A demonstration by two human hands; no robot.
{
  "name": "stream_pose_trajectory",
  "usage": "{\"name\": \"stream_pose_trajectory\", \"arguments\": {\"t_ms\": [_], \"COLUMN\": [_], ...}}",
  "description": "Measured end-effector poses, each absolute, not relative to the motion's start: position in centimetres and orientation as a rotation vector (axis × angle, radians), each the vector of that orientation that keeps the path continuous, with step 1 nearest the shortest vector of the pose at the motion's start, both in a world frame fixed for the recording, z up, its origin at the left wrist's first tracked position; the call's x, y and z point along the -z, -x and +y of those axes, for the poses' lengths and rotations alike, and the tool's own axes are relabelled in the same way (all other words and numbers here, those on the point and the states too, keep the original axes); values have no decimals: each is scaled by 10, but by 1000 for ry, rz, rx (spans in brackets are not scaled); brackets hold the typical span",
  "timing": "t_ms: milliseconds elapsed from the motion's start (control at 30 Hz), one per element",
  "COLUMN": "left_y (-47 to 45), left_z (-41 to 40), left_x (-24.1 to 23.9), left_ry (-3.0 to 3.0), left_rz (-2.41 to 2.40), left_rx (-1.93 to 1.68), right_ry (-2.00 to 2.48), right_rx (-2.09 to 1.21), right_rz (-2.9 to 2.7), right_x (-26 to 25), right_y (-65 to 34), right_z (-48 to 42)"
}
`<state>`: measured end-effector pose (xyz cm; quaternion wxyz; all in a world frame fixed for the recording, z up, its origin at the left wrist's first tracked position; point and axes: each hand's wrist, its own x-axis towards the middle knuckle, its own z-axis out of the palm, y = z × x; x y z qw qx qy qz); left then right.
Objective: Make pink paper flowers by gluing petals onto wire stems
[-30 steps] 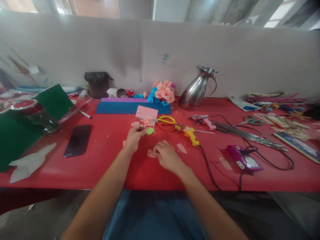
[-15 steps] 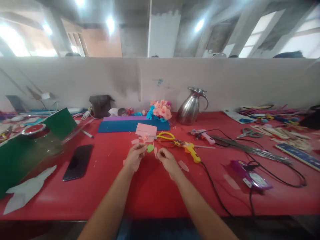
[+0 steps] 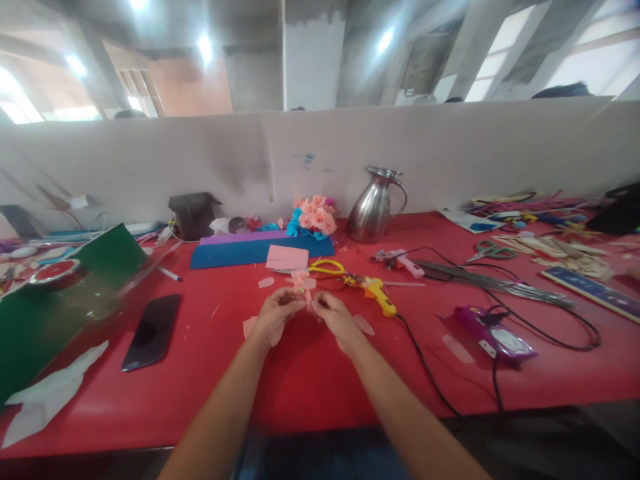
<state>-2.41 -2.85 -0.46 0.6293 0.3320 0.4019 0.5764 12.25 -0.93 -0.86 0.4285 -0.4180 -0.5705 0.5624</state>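
Observation:
My left hand (image 3: pixel 276 315) is closed, its fingertips pinching the base of a small pink paper flower (image 3: pixel 300 279). The flower stands upright above the fingers, and a bit of green shows near its base. Close beside it, my right hand (image 3: pixel 336 317) pinches a narrow pink paper petal (image 3: pixel 309 300), held against or very near the flower; I cannot tell whether they touch. Loose pink petals lie around the hands, one of them (image 3: pixel 267 283) to the upper left. Just beyond the hands is a folded pink paper sheet (image 3: pixel 287 257).
Yellow-handled scissors (image 3: pixel 327 267) and a yellow glue gun (image 3: pixel 383 297) lie right of the hands, the gun's cord trailing forward. A steel jug (image 3: pixel 371 210) and a pink flower bunch (image 3: pixel 317 217) stand behind. Left is a phone (image 3: pixel 151 331); right, a purple power strip (image 3: pixel 493 337).
My hands have come closer together, bringing the petal up to the flower. The green piece by my left fingers has turned mostly out of sight. The whole view has shifted slightly.

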Motion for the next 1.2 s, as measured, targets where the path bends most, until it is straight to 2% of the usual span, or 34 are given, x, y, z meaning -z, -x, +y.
{"name": "stream_pose_trajectory", "arguments": {"t_ms": [767, 867, 1067, 1200], "left_y": [27, 29, 32, 33], "left_z": [-23, -21, -20, -20], "left_x": [7, 9, 8, 7], "left_ry": [-714, -681, -618, -607], "left_rz": [925, 926, 877, 854], "left_rx": [-1429, -1459, -1464, -1444], "right_ry": [1034, 1053, 1305, 1334], "right_rx": [-1381, -1247, -689, -758], "right_rz": [-1416, -1573, -2165, -1999], "right_x": [6, 4, 3, -2], "right_y": [-124, -127, -132, -131], "right_z": [-10, -22, -60, -48]}}
